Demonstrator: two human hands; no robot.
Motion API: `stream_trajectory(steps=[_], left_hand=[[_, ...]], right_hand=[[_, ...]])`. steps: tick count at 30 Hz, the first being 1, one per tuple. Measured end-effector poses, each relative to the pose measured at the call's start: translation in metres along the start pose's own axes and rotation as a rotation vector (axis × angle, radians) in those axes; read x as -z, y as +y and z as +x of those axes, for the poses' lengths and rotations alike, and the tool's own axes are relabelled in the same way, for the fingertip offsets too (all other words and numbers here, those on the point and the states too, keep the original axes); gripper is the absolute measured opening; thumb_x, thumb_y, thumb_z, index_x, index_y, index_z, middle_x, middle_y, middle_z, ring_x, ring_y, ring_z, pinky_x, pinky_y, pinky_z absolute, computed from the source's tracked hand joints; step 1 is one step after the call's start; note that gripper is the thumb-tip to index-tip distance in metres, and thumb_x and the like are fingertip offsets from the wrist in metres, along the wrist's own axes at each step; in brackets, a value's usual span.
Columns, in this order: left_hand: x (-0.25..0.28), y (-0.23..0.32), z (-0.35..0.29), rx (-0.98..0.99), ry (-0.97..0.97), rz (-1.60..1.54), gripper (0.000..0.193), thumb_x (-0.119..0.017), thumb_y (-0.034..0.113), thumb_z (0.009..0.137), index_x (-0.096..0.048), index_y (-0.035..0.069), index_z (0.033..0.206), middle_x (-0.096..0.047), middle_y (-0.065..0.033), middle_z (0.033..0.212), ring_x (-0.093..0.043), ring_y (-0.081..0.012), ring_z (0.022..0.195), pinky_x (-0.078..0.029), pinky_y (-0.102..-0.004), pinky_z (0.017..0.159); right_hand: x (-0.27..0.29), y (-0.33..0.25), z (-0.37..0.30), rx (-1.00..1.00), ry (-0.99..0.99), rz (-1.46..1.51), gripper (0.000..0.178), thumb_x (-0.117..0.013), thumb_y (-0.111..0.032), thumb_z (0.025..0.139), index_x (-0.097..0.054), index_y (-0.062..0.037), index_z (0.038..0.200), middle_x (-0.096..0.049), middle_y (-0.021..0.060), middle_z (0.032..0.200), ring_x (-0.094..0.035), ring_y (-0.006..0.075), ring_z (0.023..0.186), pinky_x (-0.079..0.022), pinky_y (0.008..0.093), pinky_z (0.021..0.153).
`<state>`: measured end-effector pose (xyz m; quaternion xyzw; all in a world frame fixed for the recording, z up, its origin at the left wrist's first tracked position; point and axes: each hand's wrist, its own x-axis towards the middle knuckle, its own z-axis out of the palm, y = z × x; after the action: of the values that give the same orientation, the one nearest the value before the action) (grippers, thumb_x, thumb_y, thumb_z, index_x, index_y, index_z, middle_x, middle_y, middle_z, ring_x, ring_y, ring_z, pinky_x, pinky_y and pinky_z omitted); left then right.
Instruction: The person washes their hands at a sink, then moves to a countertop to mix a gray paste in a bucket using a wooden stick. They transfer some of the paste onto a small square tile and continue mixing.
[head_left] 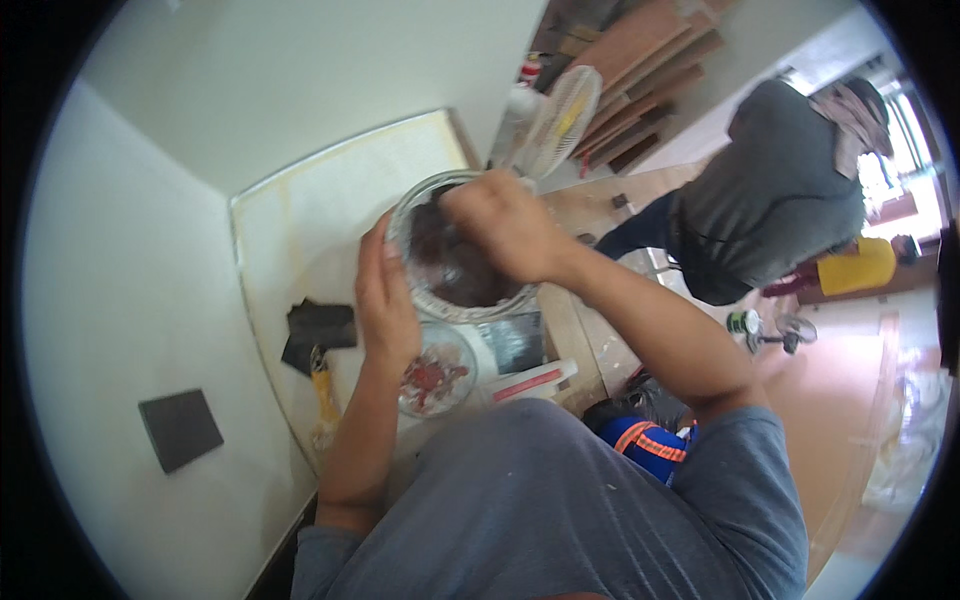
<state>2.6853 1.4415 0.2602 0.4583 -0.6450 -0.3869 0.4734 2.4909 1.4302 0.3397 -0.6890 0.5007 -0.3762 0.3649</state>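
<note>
A round clear-rimmed bowl (400,235) with dark brownish stuff inside stands on a white-topped surface in front of me. My left hand (385,298) holds the bowl's left side, fingers pressed along its outer wall. Over the bowl's far right part is my right hand (505,225), slightly blurred, its fingers curled down; whatever they grip is hidden. Close by my left wrist, a second clear bowl (438,372) contains reddish and whitish bits. Left of that wrist lie dark flat pieces (318,330) and a brush-like tool with a yellow handle (325,385).
The white-topped surface (300,225) meets walls at left and back. A dark square (181,430) shows on the left wall. A white box with a red stripe (535,380) lies near me. Beyond are a fan (565,120), stacked boards (650,85) and two people (770,190).
</note>
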Motion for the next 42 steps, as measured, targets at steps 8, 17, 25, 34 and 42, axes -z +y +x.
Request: stream_trajectory(steps=[8, 17, 25, 34, 42], left_hand=[[-0.004, 0.018, 0.004, -0.015, 0.023, -0.072, 0.04, -0.035, 0.016, 0.111, -0.054, -0.003, 0.141, -0.06, -0.0193, 0.133, -0.059, -0.0312, 0.124, -0.043, -0.0393, 0.108], [-0.005, 0.017, 0.005, -0.019, -0.007, -0.072, 0.042, -0.033, 0.018, 0.112, -0.052, -0.005, 0.142, -0.06, -0.0187, 0.134, -0.057, -0.028, 0.125, -0.041, -0.0382, 0.11], [-0.004, 0.014, 0.004, 0.012, -0.024, -0.062, 0.043, -0.033, 0.02, 0.113, -0.052, -0.004, 0.143, -0.06, -0.0186, 0.135, -0.057, -0.0278, 0.126, -0.041, -0.0381, 0.11], [-0.006, 0.016, 0.006, -0.014, -0.014, -0.108, 0.042, -0.034, 0.019, 0.112, -0.053, -0.004, 0.142, -0.06, -0.0194, 0.132, -0.058, -0.0295, 0.123, -0.043, -0.0391, 0.108], [-0.005, 0.011, 0.001, -0.001, -0.034, -0.105, 0.046, -0.031, 0.024, 0.115, -0.05, -0.005, 0.146, -0.059, -0.0178, 0.139, -0.055, -0.0232, 0.129, -0.04, -0.0366, 0.113]], right_hand=[[-0.036, -0.018, 0.003, -0.403, 0.472, 0.862, 0.042, -0.042, -0.027, 0.102, -0.035, -0.0124, 0.063, -0.031, -0.0006, 0.058, -0.03, 0.0141, 0.05, -0.03, 0.0323, 0.052], [-0.012, -0.011, 0.015, 0.01, 0.303, 0.51, 0.044, -0.047, -0.02, 0.1, -0.04, -0.0019, 0.061, -0.04, 0.0003, 0.056, -0.034, 0.0099, 0.055, -0.03, 0.0322, 0.051], [0.004, -0.012, 0.004, -0.236, -0.111, 0.367, 0.044, -0.047, -0.026, 0.097, -0.042, 0.0, 0.062, -0.04, 0.0035, 0.055, -0.036, 0.0122, 0.055, -0.033, 0.0348, 0.052], [-0.007, -0.007, 0.018, 0.012, 0.105, 0.344, 0.042, -0.048, -0.021, 0.097, -0.045, 0.0052, 0.064, -0.041, 0.0081, 0.054, -0.038, 0.0134, 0.055, -0.036, 0.0365, 0.053], [-0.006, -0.024, -0.007, -0.214, -0.042, 0.242, 0.041, -0.049, -0.022, 0.096, -0.048, 0.0078, 0.068, -0.042, 0.015, 0.056, -0.039, 0.0175, 0.054, -0.04, 0.0401, 0.056]])
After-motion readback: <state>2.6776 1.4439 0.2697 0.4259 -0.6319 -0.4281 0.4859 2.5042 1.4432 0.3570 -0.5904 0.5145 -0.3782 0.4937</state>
